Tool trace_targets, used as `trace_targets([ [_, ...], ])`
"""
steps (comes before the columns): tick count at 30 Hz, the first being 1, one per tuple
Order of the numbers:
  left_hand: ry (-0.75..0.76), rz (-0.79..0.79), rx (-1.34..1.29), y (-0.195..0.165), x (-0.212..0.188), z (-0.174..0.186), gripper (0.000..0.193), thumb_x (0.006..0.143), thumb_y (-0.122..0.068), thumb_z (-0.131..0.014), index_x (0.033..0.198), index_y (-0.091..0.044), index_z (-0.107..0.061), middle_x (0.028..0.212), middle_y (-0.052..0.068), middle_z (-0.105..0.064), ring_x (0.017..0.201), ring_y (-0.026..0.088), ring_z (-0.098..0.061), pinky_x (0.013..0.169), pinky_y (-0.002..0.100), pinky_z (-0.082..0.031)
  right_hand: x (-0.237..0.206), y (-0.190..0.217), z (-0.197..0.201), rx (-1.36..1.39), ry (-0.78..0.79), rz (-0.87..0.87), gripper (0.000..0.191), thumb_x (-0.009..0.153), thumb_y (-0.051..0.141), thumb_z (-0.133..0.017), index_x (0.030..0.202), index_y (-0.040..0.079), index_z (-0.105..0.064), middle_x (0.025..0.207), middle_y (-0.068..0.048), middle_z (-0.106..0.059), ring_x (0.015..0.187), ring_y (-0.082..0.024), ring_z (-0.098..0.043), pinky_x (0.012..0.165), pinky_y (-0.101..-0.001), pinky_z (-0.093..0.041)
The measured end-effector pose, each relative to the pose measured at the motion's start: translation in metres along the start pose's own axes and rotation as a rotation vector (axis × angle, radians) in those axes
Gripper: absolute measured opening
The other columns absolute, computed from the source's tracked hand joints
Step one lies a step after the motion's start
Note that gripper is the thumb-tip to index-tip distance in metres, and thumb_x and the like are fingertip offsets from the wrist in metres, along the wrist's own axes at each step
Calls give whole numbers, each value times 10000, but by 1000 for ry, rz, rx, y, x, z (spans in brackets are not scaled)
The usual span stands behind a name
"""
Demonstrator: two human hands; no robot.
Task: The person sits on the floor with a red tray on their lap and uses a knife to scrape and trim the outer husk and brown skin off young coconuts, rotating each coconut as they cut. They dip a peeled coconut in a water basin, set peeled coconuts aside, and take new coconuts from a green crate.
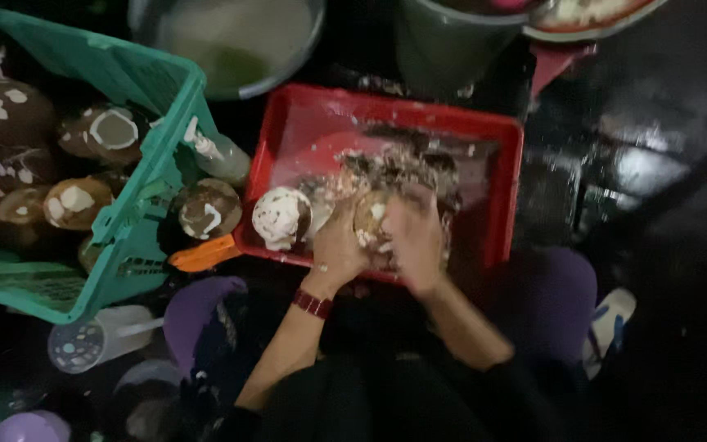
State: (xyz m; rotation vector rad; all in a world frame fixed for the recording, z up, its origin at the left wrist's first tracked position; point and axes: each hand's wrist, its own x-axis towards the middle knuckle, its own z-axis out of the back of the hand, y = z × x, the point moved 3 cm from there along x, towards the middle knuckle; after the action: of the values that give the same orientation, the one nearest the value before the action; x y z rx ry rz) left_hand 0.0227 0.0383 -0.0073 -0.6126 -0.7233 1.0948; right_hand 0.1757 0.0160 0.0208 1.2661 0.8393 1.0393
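Left hand (339,245) and right hand (413,237) curl side by side.

Green crate (137,237) crowds left; red tray's (312,106) rear open.

**Coconuts by the Crateful**

One green crate (149,172) holds at least nine brown coconuts (10,110), though its far side runs out of frame and the full count cannot be told. One more coconut (209,209) sits between the crate and one red tray (419,115). In the tray lie one whitish peeled coconut (281,217) and one coconut (370,217) gripped between two hands, the left hand (339,245) and the right hand (415,241). One red wristband (312,304) circles the left wrist. One orange handle (204,254) pokes out beside the tray. Two buckets (235,37) stand beyond it. One sandal (611,323) shows at right.
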Motion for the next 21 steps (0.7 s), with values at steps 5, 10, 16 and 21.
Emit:
trace_targets([
  [5, 170, 35, 128, 1, 3, -3, 922, 595, -318, -914, 1415, -161, -521, 1327, 110, -665, 1174, 293, -655, 977, 399, -530, 2, 10, 0, -568, 23, -16, 436, 910, 418, -713, 1235, 137, -640, 1123, -120, -740, 922, -244, -713, 820, -358, -590],
  [10, 68, -53, -30, -21, 5, 13, 951, 583, -261, -871, 1453, -159, -501, 1322, 126, -667, 1235, 322, -628, 1017, 409, -530, 12, 3, 6, -333, -30, 46, 341, 963, 369, -647, 1160, 112, -754, 1077, -122, -755, 977, -267, -692, 897, -404, -564],
  [16, 97, -50, -36, -28, 6, 20, 1010, 511, -222, -888, 1441, -169, -499, 1340, 127, -642, 1262, 337, -606, 1016, 428, -526, 17, -46, 14, -375, 228, 61, 260, 1074, 270, -556, 1121, 62, -706, 997, -74, -689, 960, -180, -618, 1094, -353, -492],
  [21, -3, -127, 447, -36, 3, 20, 1014, 695, -79, -824, 1626, -247, -459, 1498, 121, -560, 1391, 338, -571, 953, 327, -567, 26, -94, 10, 63, 107, -274, 396, 1013, 371, -654, 1285, 86, -688, 1230, -22, -701, 1145, -161, -626, 967, -334, -483],
])
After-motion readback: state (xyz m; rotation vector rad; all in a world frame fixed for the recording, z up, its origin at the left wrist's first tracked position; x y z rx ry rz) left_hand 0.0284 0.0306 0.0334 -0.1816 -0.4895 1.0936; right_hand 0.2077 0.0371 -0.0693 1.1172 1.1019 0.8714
